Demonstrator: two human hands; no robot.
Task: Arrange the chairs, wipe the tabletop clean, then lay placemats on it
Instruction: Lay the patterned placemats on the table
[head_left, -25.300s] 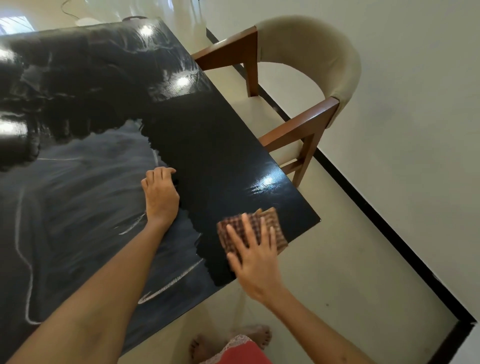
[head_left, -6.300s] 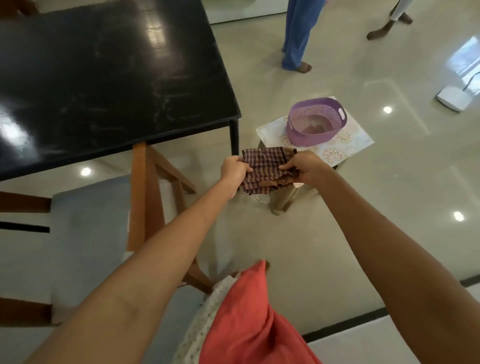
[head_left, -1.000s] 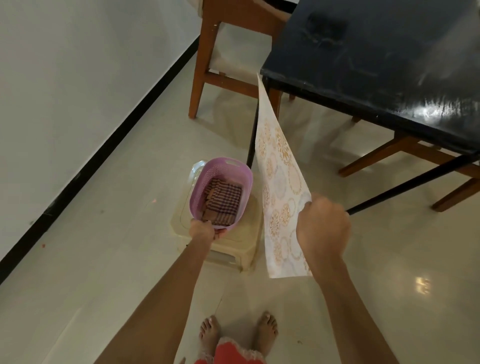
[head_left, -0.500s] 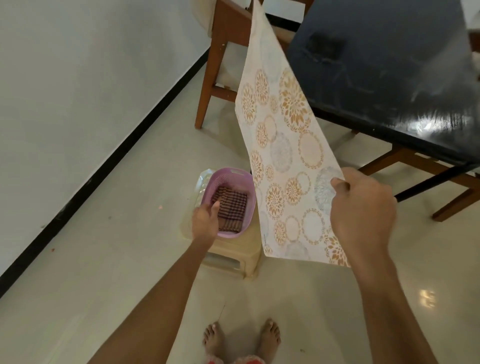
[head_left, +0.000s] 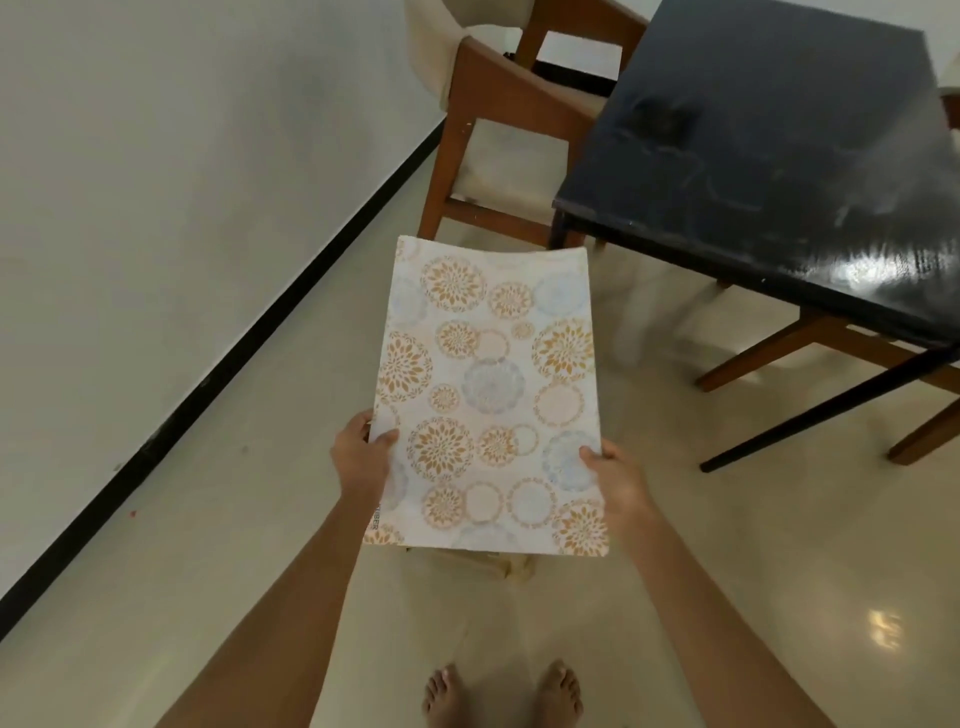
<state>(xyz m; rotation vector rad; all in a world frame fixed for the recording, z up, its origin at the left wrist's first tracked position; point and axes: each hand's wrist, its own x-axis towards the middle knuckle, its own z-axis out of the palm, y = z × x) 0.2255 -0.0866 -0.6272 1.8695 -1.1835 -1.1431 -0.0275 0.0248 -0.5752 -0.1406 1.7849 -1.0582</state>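
Floral-printed placemat (head_left: 488, 395) is now pinched flat at its side edges by both left hand (head_left: 361, 457) and right hand (head_left: 615, 478), ready for the black table (head_left: 779, 156) beside.

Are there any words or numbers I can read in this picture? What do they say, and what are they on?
Only one bit of writing shows: small dark letters along the left edge of the placemat, just by the left hand. The end may read "BER", but the letters are too small, blurred and partly covered to be sure.
Nothing is written on the table, the chair or the wall.
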